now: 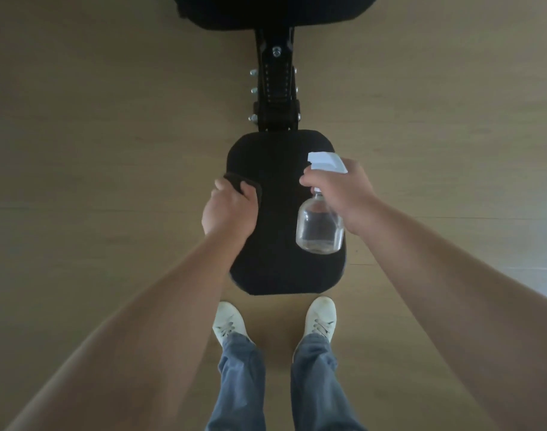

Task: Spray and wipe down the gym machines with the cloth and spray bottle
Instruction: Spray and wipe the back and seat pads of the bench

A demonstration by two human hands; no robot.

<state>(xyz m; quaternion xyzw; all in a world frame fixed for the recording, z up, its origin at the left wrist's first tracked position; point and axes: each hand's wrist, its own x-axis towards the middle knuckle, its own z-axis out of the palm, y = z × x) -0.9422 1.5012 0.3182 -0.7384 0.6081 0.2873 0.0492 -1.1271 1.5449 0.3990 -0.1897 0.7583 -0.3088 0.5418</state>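
Both tools hang over the black seat pad [284, 213], whose long axis runs away from the person. Right hand [340, 191] grips the spray bottle [320, 222], nozzle pointing forward over the pad. Left hand [230, 209] pinches the dark cloth [244, 186] at the pad's left edge, nearer for wiping.

Open floor [110, 144] on both sides of the black seat pad [281, 269]; a bolted metal frame [276, 88] blocks its far end, shoes [227, 321] by the near edge

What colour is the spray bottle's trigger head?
White, on the spray bottle; clearest in the head view.
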